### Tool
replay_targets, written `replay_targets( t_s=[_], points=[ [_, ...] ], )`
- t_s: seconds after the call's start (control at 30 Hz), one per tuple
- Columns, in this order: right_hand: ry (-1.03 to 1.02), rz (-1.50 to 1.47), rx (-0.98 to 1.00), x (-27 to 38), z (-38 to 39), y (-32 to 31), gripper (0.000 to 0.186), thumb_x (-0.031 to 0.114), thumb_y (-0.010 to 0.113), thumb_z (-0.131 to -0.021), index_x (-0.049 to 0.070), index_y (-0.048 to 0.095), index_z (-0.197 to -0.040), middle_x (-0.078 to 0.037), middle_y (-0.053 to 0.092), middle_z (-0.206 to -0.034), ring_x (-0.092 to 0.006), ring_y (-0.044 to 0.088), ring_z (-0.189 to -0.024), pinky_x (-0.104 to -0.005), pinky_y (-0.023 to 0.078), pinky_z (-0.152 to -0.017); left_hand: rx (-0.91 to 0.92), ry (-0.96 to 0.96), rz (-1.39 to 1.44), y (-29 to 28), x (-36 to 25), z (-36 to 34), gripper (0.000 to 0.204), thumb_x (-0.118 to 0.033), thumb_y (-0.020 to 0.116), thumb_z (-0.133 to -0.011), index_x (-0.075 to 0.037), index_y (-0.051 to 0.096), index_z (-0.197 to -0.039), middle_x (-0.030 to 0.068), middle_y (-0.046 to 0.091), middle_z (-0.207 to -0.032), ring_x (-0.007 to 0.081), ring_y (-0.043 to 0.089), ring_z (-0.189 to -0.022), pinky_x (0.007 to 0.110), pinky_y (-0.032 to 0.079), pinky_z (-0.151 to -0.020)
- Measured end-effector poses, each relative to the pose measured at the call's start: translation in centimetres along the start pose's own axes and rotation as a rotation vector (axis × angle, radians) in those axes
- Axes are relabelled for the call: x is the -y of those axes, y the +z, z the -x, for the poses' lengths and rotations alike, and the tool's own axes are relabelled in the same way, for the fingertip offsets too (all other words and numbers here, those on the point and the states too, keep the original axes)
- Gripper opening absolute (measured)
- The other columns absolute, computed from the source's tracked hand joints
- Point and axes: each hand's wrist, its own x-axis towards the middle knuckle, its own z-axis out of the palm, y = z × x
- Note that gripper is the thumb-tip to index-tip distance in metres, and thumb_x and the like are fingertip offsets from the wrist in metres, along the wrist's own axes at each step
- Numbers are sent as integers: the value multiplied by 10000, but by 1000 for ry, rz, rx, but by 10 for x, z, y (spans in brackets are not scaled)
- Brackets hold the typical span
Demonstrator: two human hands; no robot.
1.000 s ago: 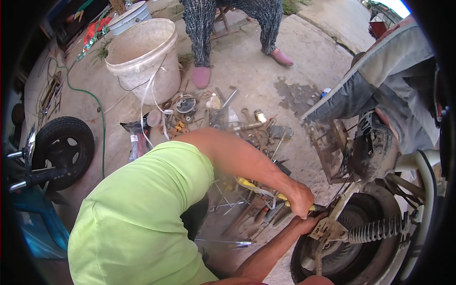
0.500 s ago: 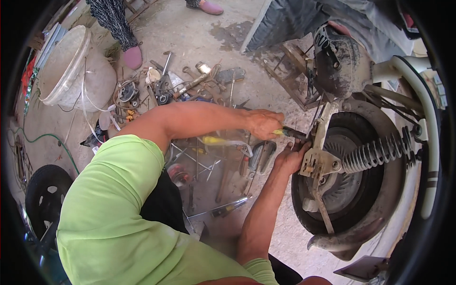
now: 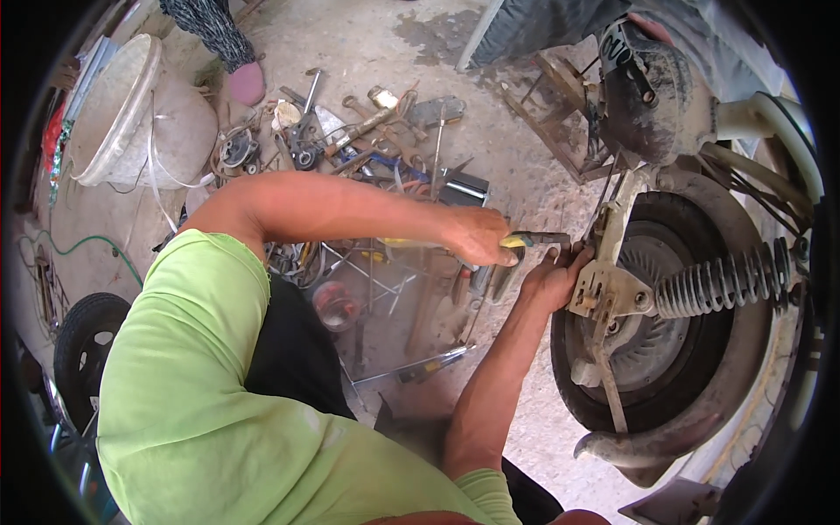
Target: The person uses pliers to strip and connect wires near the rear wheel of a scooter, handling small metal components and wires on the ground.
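My left hand (image 3: 479,236) is closed around the yellow-green handles of what look like pliers (image 3: 544,237). Their dark jaws point right, close to the fingertips of my right hand (image 3: 557,278). That hand is at the pale metal bracket (image 3: 604,293) beside the wheel hub, its fingers bent at the bracket's edge. Whatever lies between those fingers is too small or hidden to make out. Behind the bracket is the dusty wheel (image 3: 652,350) with its black tyre, and a coil spring shock absorber (image 3: 722,280) runs off to the right.
Several hand tools and metal parts (image 3: 376,131) litter the ground beyond my left arm. A large whitish bucket (image 3: 179,131) stands at the far left, above a small loose wheel (image 3: 92,346). Another person's pink shoe (image 3: 247,84) shows at the top. A dirty mudguard (image 3: 643,446) curves below the tyre.
The view has shifted, so the wheel appears farther right. My left hand has drawn the pliers slightly leftward, away from the bracket. My right hand stays at the bracket.
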Motion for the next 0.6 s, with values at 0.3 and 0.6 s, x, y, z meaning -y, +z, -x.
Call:
replay_targets(
  t_s=[0.3,0.6],
  points=[
    [23,-39,12,4,0,-1,183,272,633,-997,141,577,-1112,31,547,-939,-126,502,-911,-358,317,-834,-177,119,114,-10,-8,-54,372,-311,657,-900,25,710,-1052,197,719,-918,300,699,-851,400,533,-766],
    [-3,-67,47,1,-7,-2,324,271,615,-1007,80,598,-1268,-50,644,-1134,-158,575,-1053,-328,407,-932,-304,88,1137,34,-45,-104,181,-221,707,-895,-40,708,-903,-26,601,-713,72,524,-678,267,423,-567]
  ],
)
